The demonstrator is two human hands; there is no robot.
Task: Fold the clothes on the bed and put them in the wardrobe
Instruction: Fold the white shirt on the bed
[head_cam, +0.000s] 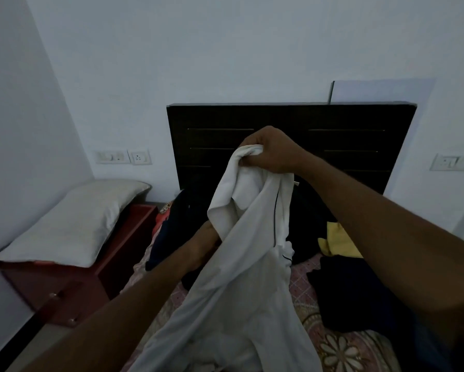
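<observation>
Gripping white garment (pixel 241 264) w/ right hand (pixel 268 151) | left hand (pixel 204 242) fingers hidden, grip unclear

Two hands (pixel 268 151), one white garment (pixel 241 277), one pillow (pixel 72 221), one headboard (pixel 332 124), three switch plates (pixel 139 157)

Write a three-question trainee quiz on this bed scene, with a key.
1. True or false: the right hand grips the top of the white garment.
2. Which item rests on the red bedside cabinet? A) pillow B) yellow cloth C) lamp
3. Fill in: the yellow cloth lies on the bed beside a ____ garment.

Key: 1 true; 2 A, the pillow; 3 dark, the dark garment. The left hand is partly hidden behind the white garment.
</observation>
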